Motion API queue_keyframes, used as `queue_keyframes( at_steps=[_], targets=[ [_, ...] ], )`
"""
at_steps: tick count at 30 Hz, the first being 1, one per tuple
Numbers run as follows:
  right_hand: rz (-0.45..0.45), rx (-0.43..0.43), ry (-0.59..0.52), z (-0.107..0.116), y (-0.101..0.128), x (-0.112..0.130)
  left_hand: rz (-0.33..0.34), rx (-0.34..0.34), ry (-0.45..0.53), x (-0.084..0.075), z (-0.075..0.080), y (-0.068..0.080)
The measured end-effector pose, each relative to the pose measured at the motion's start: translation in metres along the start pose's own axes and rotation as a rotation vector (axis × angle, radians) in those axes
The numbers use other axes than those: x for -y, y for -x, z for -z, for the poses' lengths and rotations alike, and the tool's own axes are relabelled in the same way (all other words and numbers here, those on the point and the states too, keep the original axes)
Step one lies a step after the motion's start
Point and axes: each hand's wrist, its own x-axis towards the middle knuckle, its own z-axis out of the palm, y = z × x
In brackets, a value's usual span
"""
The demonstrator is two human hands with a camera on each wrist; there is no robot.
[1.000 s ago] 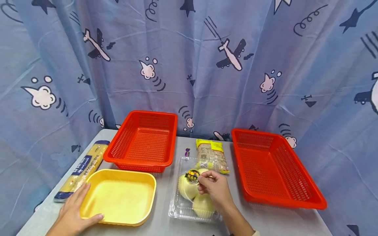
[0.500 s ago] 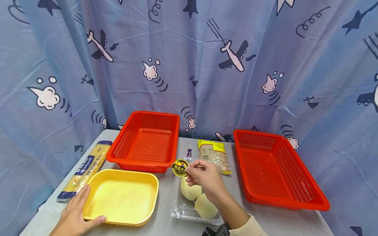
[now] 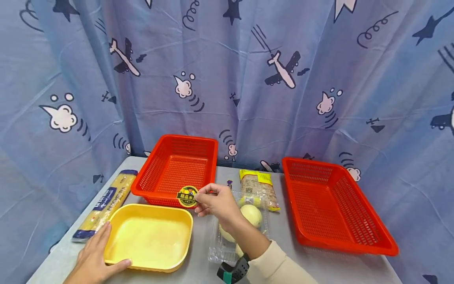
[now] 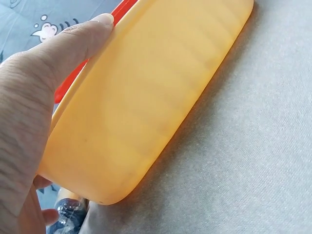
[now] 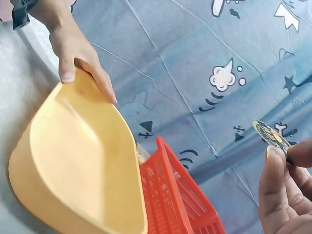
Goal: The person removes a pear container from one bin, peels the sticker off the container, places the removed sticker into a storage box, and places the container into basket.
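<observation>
Leftward went the sticker (image 3: 187, 197) (pinched in right-hand fingers (image 3: 203, 193)); left hand (image 3: 93, 258) grips yellow tray (image 3: 149, 236).

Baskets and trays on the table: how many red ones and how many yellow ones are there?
Red baskets: 2, the left basket and the right basket
Yellow tray: 1
Total: 3

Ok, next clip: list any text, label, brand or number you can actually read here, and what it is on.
Round sticker pinched in the right hand: a band of characters, too small to read.
Long pasta packet left of the yellow tray: white lettering on a blue label, blurred.
Yellow-topped packet behind the clear fruit box: print unreadable.
Nothing else carries text.
</observation>
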Motion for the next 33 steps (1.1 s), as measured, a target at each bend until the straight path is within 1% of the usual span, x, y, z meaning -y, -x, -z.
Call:
queue_keyframes(
  at_steps=[8,11,14,18,22,28,33],
  targets=[
    [-0.033,0.004,-0.008,-0.029,-0.013,-0.008,0.021,0.014,0.005,-0.003,0.001,-0.001],
    [-0.062,-0.009,-0.005,-0.042,-0.019,-0.012,0.022,0.013,0.008,-0.003,0.001,-0.001],
    [-0.091,-0.019,0.007,-0.053,-0.024,-0.019,0.009,0.000,0.011,-0.003,0.000,-0.001],
    [-0.122,-0.026,0.031,-0.066,-0.028,-0.031,-0.026,-0.031,0.005,0.000,-0.003,0.000],
    [-0.154,-0.062,0.055,-0.076,-0.030,-0.044,-0.045,-0.048,-0.005,0.000,-0.005,-0.002],
    [-0.192,-0.118,0.089,-0.087,-0.033,-0.067,-0.060,-0.060,-0.008,-0.002,-0.008,-0.007],
    [-0.230,-0.147,0.109,-0.100,-0.035,-0.087,-0.063,-0.061,-0.054,0.005,-0.007,-0.005]
  ],
)
